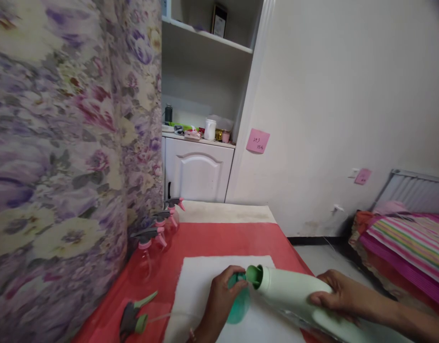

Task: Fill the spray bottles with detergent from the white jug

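My left hand (221, 297) is closed around the neck of a translucent green bottle (239, 307) that stands on a white cloth (194, 281). In my right hand (335, 295) is a large pale green bottle (291, 288), tilted nearly level, its open green flip cap (254, 276) right at the mouth of the small bottle. Whether liquid is flowing cannot be made out. A detached spray head (134, 319), black and green with a thin tube, lies on the red table cover at the lower left.
Several clear spray bottles with pink and black heads (145, 244) stand along the table's left edge by a floral curtain (73, 143). Behind the red-covered table (223, 238) is a white cabinet (198, 169). A bed (412, 247) is at the right.
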`<state>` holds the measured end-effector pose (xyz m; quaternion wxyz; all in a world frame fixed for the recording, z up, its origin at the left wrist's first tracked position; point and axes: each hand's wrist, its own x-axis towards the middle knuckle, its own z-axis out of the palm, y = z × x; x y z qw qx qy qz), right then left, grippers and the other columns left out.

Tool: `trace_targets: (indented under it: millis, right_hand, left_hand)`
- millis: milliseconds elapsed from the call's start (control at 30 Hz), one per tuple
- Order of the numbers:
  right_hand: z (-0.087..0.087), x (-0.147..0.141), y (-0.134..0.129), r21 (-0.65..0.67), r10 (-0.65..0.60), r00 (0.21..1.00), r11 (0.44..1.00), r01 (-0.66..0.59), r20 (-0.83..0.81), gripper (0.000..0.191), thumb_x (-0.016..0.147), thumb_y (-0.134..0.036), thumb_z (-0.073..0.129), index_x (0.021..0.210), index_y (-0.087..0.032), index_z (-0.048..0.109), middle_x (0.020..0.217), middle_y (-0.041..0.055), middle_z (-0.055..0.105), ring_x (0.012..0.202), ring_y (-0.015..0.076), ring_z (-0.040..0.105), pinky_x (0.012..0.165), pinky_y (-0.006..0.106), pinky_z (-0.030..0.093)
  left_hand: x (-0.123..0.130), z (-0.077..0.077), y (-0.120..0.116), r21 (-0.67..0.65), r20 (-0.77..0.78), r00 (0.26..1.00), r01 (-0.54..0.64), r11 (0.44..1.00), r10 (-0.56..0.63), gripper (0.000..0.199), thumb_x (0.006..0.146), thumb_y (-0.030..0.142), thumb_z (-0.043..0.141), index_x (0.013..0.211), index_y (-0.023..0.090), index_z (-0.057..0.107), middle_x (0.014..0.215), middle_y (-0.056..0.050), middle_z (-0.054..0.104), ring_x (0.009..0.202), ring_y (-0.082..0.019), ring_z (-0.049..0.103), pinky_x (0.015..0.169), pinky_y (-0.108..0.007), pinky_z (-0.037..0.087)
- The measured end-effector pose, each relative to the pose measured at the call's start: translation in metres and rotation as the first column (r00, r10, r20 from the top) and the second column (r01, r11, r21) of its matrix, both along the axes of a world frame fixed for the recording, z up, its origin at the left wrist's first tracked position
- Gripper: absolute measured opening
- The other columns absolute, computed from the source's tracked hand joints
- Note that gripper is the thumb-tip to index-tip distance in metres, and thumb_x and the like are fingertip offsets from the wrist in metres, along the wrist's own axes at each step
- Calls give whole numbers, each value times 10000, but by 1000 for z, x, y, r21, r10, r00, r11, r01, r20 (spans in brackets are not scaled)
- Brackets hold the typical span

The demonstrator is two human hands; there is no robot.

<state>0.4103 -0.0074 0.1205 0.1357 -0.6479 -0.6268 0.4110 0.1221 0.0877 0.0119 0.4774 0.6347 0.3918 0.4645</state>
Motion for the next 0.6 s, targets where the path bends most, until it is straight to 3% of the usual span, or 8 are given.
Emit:
trace_targets:
  millis: [600]
  right_hand:
    - [20,-6,12,-22,60,992,998,-58,108,430,786,-594,630,745,-166,634,450,-49,492,339,64,404,297,150,330]
  left_hand:
    - [0,1,-2,1,41,999,32,1000,-32,212,679,195,627,862,212,732,899,-23,766,895,-220,677,830,-283,490]
